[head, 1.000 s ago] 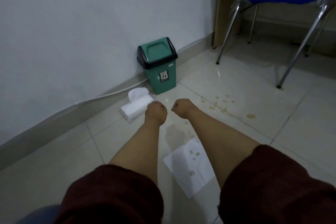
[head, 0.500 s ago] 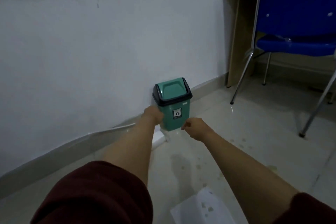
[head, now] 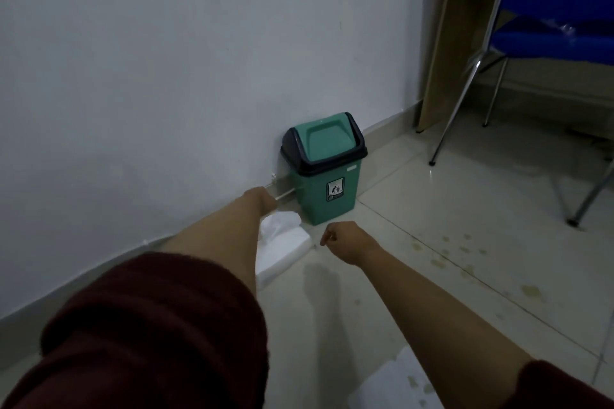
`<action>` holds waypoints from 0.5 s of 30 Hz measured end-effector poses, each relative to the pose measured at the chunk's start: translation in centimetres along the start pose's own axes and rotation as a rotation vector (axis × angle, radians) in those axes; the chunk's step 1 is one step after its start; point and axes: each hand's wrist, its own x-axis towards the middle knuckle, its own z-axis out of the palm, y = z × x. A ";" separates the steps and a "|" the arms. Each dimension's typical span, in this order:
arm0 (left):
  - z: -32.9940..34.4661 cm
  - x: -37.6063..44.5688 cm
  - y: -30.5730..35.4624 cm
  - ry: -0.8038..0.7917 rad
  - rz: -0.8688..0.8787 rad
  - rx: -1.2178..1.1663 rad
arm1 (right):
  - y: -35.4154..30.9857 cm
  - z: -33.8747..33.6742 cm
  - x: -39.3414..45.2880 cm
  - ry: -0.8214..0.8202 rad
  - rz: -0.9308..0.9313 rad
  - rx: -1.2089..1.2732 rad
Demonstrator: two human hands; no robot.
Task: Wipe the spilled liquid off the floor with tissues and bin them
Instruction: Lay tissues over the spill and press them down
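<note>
**Both arms out, spill barely dented**

Left hand (head: 260,199) is stretched over the tissue pack (head: 282,249), and we only get the back of the wrist from here, so whether that grip is curled, relaxed or pinching a sheet, I cannot tell. Right hand (head: 345,239) hangs just beside the pack with its fingers curled in on themselves, a closed grip with nothing visible in it.

Out from there: the tissue pack lies on the floor (head: 382,325) against the skirting, a white sheet (head: 279,221) poking up from its top, right next to the green swing-lid bin (head: 324,169). The bin's lid sits level, nothing sticking out of it.

Now the score. One flat tissue (head: 395,385) lies on the tiles at the bottom edge, spotted with yellowish stains, so some blotting looks to have been done, but that sheet is not yet binned. And over to the right, brownish drops (head: 465,259) are scattered across the tiles, well apart from both hands, plainly unwiped.

My read: early days. A fresh tissue looks to be the step in hand, then the drops, then everything into the bin.
</note>
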 end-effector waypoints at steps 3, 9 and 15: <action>3.3 2.9 -1.4 0.062 0.051 -0.019 | -0.2 2.4 2.0 -0.012 0.004 -0.039; 9.2 7.6 -3.1 0.210 0.046 -0.125 | 0.6 10.1 5.5 0.030 -0.055 -0.070; 11.5 10.4 -4.7 0.243 0.052 -0.175 | 0.3 16.3 8.0 0.060 -0.149 -0.179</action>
